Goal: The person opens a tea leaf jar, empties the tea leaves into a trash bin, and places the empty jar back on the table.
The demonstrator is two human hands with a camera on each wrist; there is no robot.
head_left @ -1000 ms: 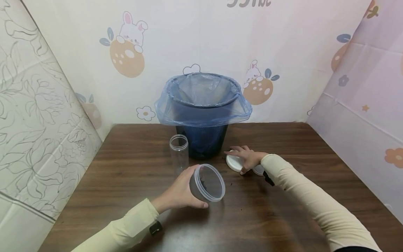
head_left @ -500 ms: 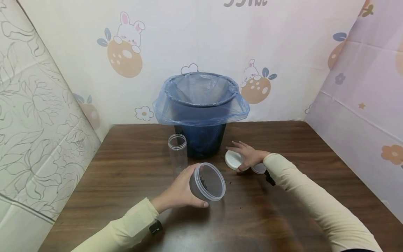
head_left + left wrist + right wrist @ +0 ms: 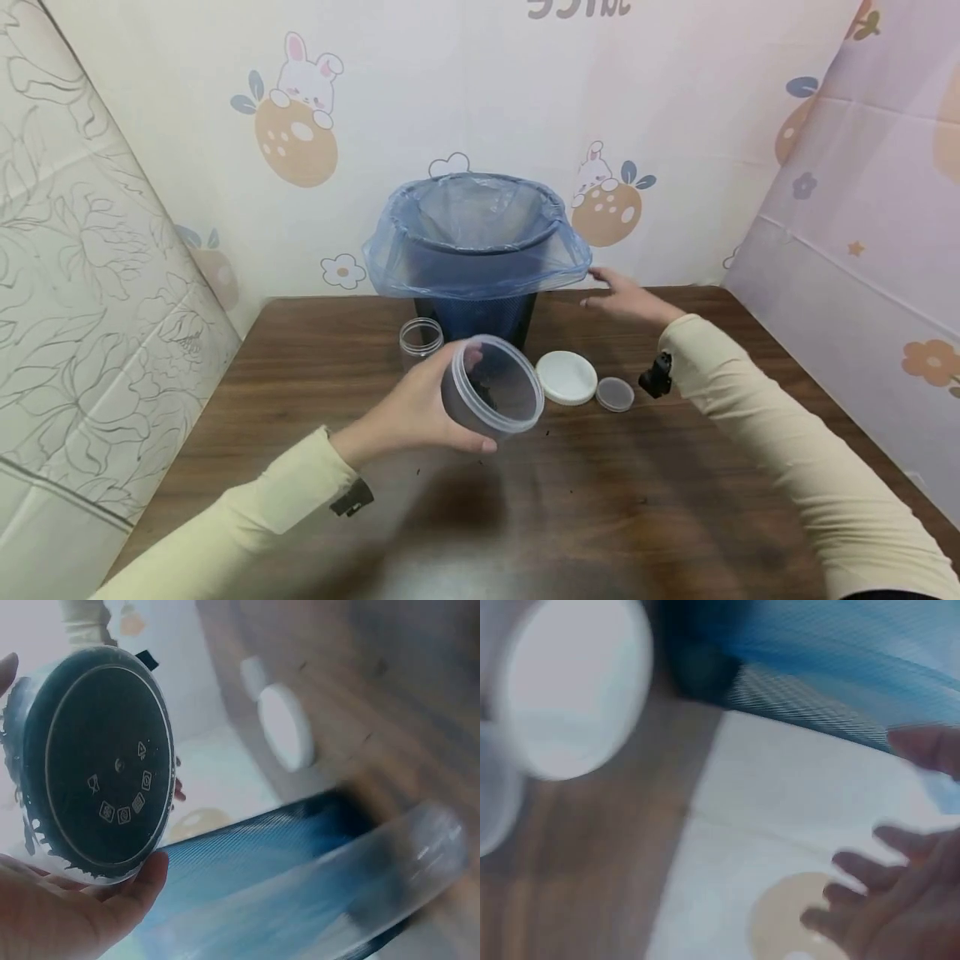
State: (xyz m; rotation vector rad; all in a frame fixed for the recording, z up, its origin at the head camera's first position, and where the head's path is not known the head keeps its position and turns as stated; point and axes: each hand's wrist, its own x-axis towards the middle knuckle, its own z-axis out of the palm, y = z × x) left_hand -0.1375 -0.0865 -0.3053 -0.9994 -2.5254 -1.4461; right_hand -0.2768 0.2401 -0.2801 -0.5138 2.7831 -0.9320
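My left hand (image 3: 408, 414) grips a wide clear plastic jar (image 3: 459, 398), lifted off the table with its mouth tilted toward me. Dark bits lie inside it, and in the left wrist view its base (image 3: 105, 765) looks dark with moulded symbols. My right hand (image 3: 633, 300) is raised beside the blue-bagged wastebasket (image 3: 480, 275), fingers spread and holding nothing. Its fingertips are at the right edge of the blue bag (image 3: 566, 260); I cannot tell whether they touch. Below that hand lie a white round lid (image 3: 567, 377) and a smaller clear lid (image 3: 615, 394).
A tall, narrow clear jar (image 3: 420, 337) stands upright left of the wastebasket, partly hidden behind my left hand. Tiny dark specks (image 3: 572, 492) are scattered over the brown wooden table (image 3: 675, 500). A printed cloth wall (image 3: 480, 92) rises behind the wastebasket.
My right hand has left the white lid and risen toward the bag's right side. My left hand has lifted the wide jar upward, nearer the wastebasket.
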